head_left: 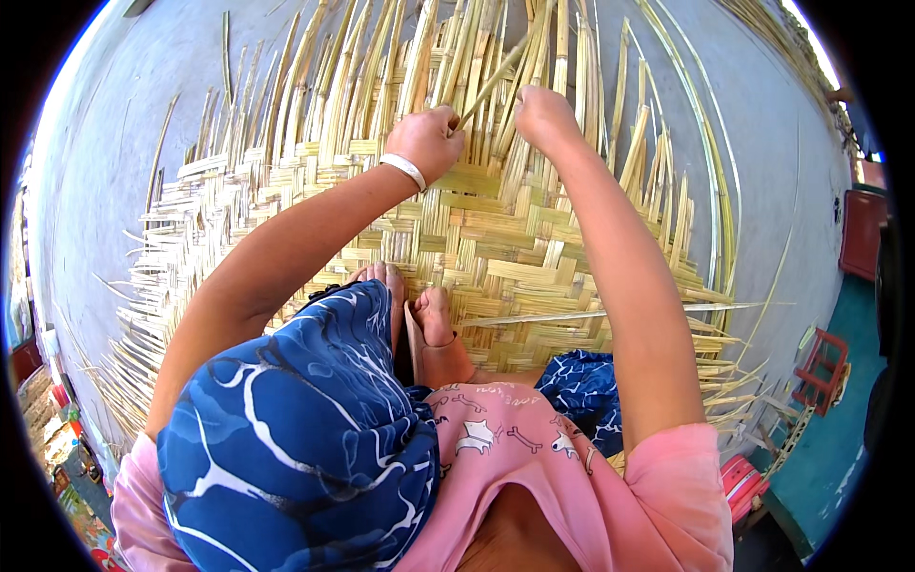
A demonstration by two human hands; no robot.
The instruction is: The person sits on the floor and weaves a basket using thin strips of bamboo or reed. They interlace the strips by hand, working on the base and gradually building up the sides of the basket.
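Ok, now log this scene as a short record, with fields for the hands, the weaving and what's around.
Left hand: closed on a slanting strip
Right hand: closed, beside the unwoven strips; its grip is hidden
Mat: partly woven, strips fanning out beyond the hands
Left wrist: white band
Floor: grey

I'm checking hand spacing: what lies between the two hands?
In the head view, unwoven strips lie between the left hand and right hand, with one slanting strip crossing over them.

Grey floor (772, 153), perhaps concrete, under woven mat (505, 253).
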